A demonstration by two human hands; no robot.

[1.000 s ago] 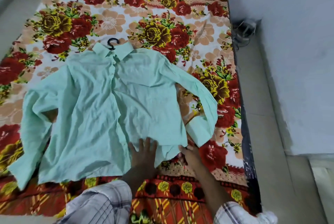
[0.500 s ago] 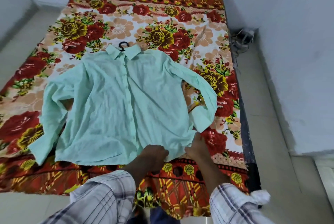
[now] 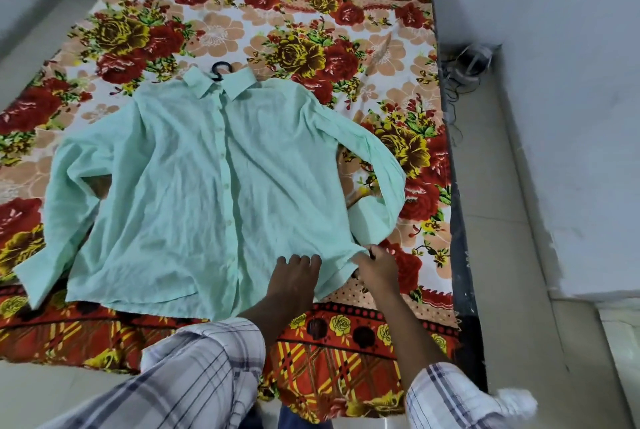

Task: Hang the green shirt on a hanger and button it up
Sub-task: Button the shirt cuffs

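Note:
The pale green shirt (image 3: 194,193) lies flat and face up on the flowered bedsheet (image 3: 311,58), its front closed along the button line, sleeves spread to both sides. A black hanger hook (image 3: 219,69) sticks out above the collar; the rest of the hanger is hidden inside the shirt. My left hand (image 3: 296,281) rests flat on the lower right hem, fingers slightly spread. My right hand (image 3: 377,269) pinches the shirt's lower right corner beside the folded-back right cuff.
The bed's dark edge (image 3: 460,255) runs along the right, with a tiled floor strip and a white wall beyond. A small device with tangled cables (image 3: 471,61) sits on the floor by the wall. A cushion lies at the bed's far end.
The shirt's open left front has been drawn across, so the front now lies closed and flat. My hands shifted along the lower right hem; the right now pinches the corner. The view has moved.

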